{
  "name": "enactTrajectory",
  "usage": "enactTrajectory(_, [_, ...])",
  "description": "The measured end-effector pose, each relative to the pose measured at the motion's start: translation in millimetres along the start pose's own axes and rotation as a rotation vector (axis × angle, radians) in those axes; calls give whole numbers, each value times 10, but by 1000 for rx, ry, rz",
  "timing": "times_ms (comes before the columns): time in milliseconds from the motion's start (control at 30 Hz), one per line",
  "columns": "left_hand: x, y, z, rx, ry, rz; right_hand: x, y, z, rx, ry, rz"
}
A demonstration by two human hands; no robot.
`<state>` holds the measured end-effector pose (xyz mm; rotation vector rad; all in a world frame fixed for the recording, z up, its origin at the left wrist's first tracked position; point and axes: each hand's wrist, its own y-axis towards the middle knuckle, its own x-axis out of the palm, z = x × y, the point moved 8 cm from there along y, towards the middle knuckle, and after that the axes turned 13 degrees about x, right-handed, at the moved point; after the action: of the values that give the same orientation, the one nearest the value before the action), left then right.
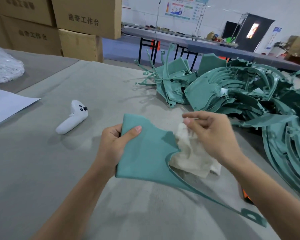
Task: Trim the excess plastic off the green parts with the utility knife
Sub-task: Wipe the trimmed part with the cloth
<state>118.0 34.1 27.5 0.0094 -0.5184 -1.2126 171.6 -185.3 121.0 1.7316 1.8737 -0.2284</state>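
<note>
L hand (113,144) gripping green part (145,153) by one edge, over worktop (68,179). R hand (213,135) pinching white cloth (192,158) just beside part's notched edge. Knife not seen. Likely risk: thin tail flexing, snapping w/ one-sided grip.

Left hand (114,144) grips the flat green part (145,153) by its left edge, thumb on top, held above the grey table (59,170). Right hand (213,134) pinches a white cloth (192,156) by the part's notched edge. Pile of green parts (249,94) to the right. White controller (73,116) lies left, well apart. Cardboard boxes (59,23) stacked behind.
</note>
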Motion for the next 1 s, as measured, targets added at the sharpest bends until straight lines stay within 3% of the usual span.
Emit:
enactTrajectory(167, [-35, 8, 45, 73, 90, 10, 423, -68, -85, -64, -207, -116])
enactTrajectory(267, [-52, 18, 56, 95, 138, 26, 518, -55, -4, -8, -188, -232])
enactTrajectory(533, [-58, -11, 87, 192, 222, 111, 591, -132, 46, -65, -365, -206])
enactTrajectory(767, [-106, 32, 12, 137, 177, 106, 581, -223, 32, -148, -528, -357])
enactTrajectory(867, [-82, 38, -2, 139, 166, 82, 487, -189, 53, -128, -605, -429])
enactTrajectory(1000, [-271, 92, 45, 170, 103, 215, 161, -83, 159, -18, -856, -436])
